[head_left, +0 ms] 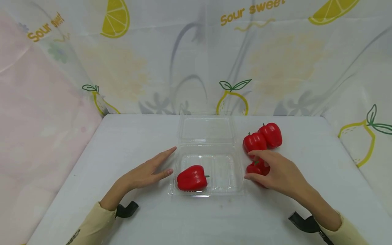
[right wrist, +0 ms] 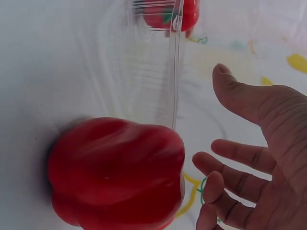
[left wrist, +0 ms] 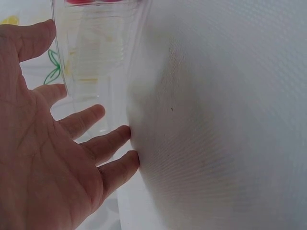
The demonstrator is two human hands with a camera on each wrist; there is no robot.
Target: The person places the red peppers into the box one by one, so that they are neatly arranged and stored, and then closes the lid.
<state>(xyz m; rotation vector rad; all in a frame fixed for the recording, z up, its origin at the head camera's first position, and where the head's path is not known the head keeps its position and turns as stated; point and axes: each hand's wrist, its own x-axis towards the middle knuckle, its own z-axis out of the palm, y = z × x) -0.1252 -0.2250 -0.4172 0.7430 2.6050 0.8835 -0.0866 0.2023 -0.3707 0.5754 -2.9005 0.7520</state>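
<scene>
A clear plastic clamshell box [head_left: 225,175] lies open on the white table, its lid [head_left: 207,129] folded back. One red bell pepper [head_left: 191,178] with a green stem lies on its side in the box's left front part. My left hand [head_left: 145,173] is beside the box's left edge, fingers spread, holding nothing. Over a red bell pepper [head_left: 256,167] right of the box, my right hand [head_left: 283,173] hovers with thumb and fingers apart. The right wrist view shows a gap between that hand and the pepper [right wrist: 117,175]. Part of this pepper is hidden by the hand in the head view.
Two more red bell peppers, a nearer one [head_left: 254,141] and a farther one [head_left: 272,135], lie together behind the right hand. A lemon-print cloth [head_left: 196,61] hangs along the table's back edge. The white tabletop [head_left: 131,136] extends around the box.
</scene>
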